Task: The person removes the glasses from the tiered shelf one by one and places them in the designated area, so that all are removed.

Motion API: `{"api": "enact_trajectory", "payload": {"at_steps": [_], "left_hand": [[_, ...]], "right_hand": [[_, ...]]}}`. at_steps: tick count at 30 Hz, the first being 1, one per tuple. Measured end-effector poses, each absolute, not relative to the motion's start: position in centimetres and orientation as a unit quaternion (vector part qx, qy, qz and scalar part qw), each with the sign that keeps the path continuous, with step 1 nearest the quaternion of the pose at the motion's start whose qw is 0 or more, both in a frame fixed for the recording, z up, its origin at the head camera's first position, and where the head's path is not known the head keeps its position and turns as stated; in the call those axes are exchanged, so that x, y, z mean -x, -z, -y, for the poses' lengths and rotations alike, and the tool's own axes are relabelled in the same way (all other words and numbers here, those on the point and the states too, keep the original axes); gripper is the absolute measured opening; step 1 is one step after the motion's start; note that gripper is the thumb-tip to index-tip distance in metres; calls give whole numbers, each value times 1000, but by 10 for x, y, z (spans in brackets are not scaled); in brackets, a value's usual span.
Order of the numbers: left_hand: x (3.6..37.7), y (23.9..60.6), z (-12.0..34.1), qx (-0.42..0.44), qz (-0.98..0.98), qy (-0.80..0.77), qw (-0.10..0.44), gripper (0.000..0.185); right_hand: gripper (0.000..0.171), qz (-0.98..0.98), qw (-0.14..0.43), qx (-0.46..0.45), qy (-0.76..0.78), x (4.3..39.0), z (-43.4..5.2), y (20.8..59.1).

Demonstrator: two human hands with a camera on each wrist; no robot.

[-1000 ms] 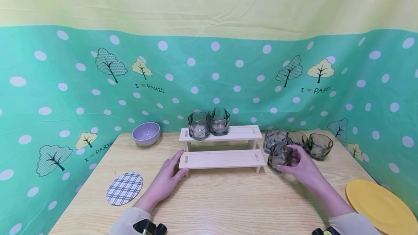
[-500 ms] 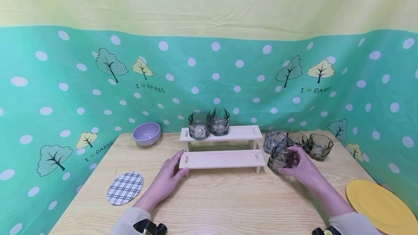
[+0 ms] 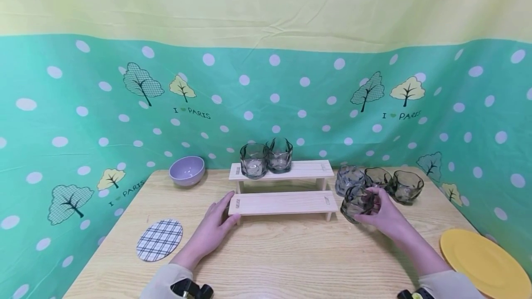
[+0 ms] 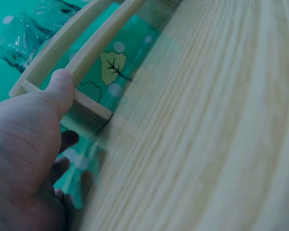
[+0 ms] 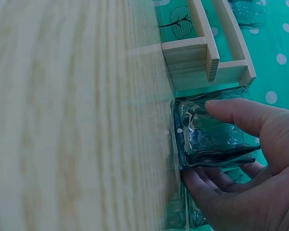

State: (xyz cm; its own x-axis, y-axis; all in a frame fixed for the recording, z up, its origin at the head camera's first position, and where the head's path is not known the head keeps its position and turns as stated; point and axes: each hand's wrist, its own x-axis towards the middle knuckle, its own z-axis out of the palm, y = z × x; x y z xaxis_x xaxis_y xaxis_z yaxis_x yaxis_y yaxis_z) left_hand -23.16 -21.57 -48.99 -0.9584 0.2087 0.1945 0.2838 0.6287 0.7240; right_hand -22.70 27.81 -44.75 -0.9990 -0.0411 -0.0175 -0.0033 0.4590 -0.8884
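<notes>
At the left end of the two-tier wooden stand, my left hand holds the lower step, thumb at its front corner and fingers at its back corner. The left wrist view shows the thumb against the step's edge. My right hand grips a smoky grey faceted glass beside the stand's right end. In the right wrist view its thumb lies on one side of the glass and fingers on the other. Two like glasses, one at left and one at right, stand on the upper step.
Behind the held glass are a bluish-grey glass and two darker ones, one nearer and one partly hidden. A purple bowl, a checked round mat and a yellow plate lie around the wooden table.
The glass in my right hand has turned and tilted slightly since a second ago, its rim now a little lower. My left hand and the stand have stayed in place.
</notes>
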Motion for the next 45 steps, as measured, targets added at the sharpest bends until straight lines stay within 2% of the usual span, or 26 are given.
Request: {"api": "enact_trajectory", "payload": {"at_steps": [12,21,33,45], "left_hand": [[232,490,216,137,901,410,39,79],[232,487,216,138,902,408,40,77],[230,486,215,131,901,412,37,77],[230,488,214,137,901,409,52,76]], "right_hand": [[116,-869,33,10,493,219,-285,432],[113,-878,-11,37,476,217,-282,398],[107,-855,-35,77,511,222,-240,357],[104,-823,-38,119,554,238,-190,341]]}}
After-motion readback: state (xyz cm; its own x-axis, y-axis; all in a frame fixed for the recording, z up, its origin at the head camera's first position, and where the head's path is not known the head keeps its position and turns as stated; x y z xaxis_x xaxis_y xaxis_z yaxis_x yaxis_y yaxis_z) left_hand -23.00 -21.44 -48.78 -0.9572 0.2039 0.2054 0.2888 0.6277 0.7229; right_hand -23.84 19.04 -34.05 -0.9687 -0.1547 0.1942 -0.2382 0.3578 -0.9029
